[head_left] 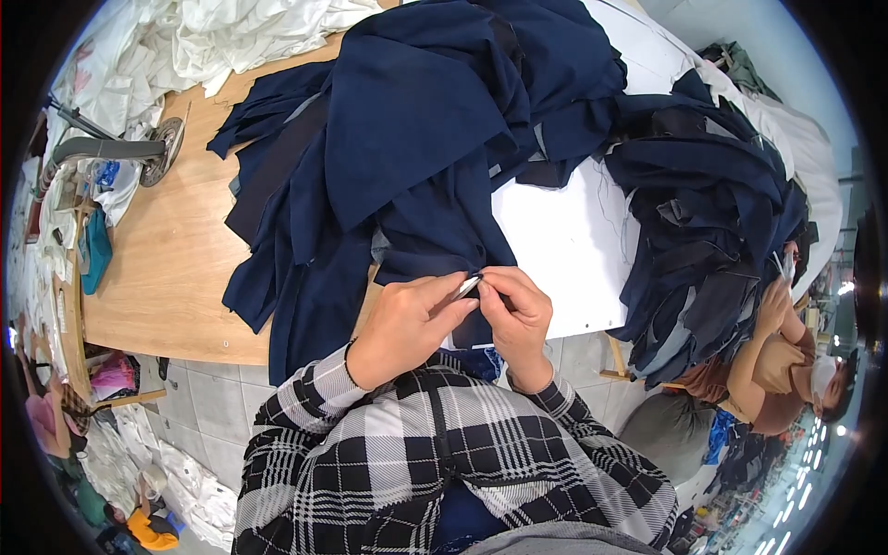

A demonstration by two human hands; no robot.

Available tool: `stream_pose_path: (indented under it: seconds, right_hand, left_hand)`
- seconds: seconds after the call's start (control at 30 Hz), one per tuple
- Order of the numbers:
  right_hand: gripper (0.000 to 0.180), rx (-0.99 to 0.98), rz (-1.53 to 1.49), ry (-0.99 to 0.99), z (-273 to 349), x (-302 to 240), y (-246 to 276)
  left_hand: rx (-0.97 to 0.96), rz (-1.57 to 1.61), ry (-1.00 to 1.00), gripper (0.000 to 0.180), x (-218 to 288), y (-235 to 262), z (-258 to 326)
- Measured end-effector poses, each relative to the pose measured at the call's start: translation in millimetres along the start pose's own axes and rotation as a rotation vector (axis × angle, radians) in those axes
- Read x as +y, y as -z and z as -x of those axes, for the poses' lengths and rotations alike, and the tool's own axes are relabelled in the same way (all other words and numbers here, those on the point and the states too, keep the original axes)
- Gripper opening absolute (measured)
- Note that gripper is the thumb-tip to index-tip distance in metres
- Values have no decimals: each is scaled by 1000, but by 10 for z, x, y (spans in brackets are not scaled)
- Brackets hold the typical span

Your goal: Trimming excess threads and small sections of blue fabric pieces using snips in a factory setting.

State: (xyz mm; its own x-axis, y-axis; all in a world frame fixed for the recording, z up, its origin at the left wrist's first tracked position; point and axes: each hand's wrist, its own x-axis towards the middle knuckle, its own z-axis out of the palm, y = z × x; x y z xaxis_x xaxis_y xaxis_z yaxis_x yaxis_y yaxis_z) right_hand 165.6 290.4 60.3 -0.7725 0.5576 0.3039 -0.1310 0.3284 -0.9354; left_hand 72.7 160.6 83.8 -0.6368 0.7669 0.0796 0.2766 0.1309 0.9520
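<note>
My left hand [393, 324] is closed, with a slim silver metal tool [467, 288] between thumb and fingers. Its kind is mostly hidden by the grip. Right beside it, my right hand [518, 314] pinches the edge of a navy fabric piece at the tool's tip. Both hands meet just over the table's front edge, close to my body. The navy fabric [416, 139] lies in a big heap of cut pieces in front of me, and some strips hang down over the edge on the left.
A second pile of dark fabric [694, 213] sits at the right, where a co-worker [772, 370] handles something. White cloth [240, 37] is heaped at the far left of the wooden table [157, 277]. A grey-armed stand with a round base [162, 153] stands at the left.
</note>
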Motion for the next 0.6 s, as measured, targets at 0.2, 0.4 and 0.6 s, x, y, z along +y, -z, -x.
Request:
stream_pose_path:
  seconds: [0.2,0.4,0.6]
  right_hand:
    - [9,6,16,10,4,-1,-8]
    - [9,12,20,1,19,4,-1]
    - [9,8,27,18,34,35,-9]
  left_hand:
    - [11,3,1,28,17,-6,-8]
    - [35,3,-41,26,-16,-32,-3]
    - [22,29,-22,25,-32,-25,6]
